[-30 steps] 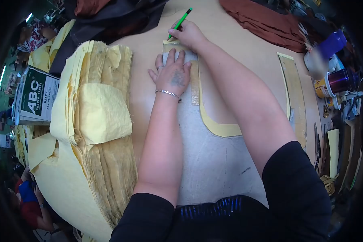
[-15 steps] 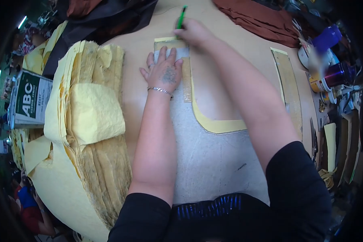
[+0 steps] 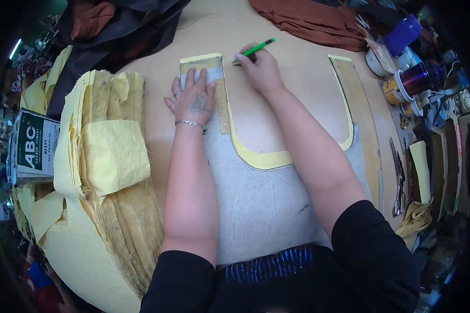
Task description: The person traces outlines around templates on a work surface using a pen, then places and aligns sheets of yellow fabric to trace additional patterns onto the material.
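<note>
My left hand (image 3: 196,99) lies flat, fingers spread, on the upper left arm of a grey U-shaped template (image 3: 261,208), which has tan tape along its arms. Beneath the template, yellow fabric (image 3: 269,160) shows as a strip along its inner curve and at the tops of both arms. Just right of the left arm's top end, my right hand (image 3: 263,73) is closed around a green pen (image 3: 261,47). The pen slants, with its lower end toward that arm's edge; whether it touches the surface I cannot tell.
A thick stack of yellow fabric (image 3: 128,224) stands on the left, beside an ABC rubber cement can (image 3: 34,143). Dark cloth (image 3: 141,31) and brown cloth (image 3: 313,23) lie at the back. Scissors (image 3: 398,180), tubs and a purple cup (image 3: 423,78) are on the right.
My right hand has moved from the left arm's top end to its right side, tilting the pen from upright to slanted. My left hand stays flat on the template. The view has shifted slightly.
</note>
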